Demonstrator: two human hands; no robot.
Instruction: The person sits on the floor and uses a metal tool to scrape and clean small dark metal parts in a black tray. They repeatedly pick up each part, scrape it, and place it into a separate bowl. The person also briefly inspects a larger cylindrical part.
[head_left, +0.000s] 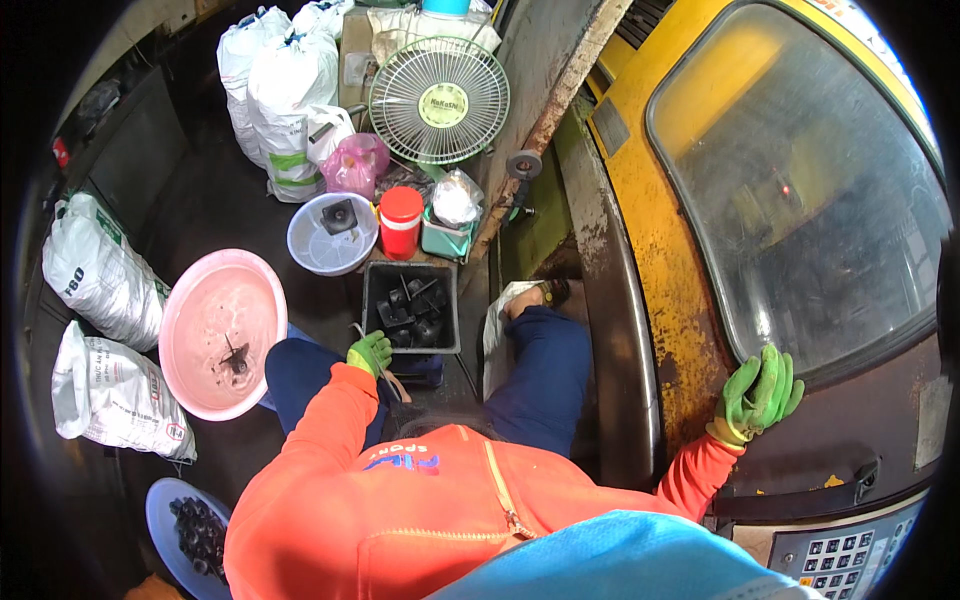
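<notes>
Around you the floor (212, 215) is dark, with a dark panel (135, 150) to your left and brightly lit white sacks (293, 95) beside a green fan (440, 104) ahead.

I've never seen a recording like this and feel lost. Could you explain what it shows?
There is no robot: this single picture comes from a fisheye camera on a person's head, looking down, so edges bend. The green-gloved left hand seems curled around a thin object, too small to identify, beside a black crate of dark parts. The right hand, also green-gloved, is open near a yellow, windowed machine. To the left are a pink basin and white sacks.
</notes>
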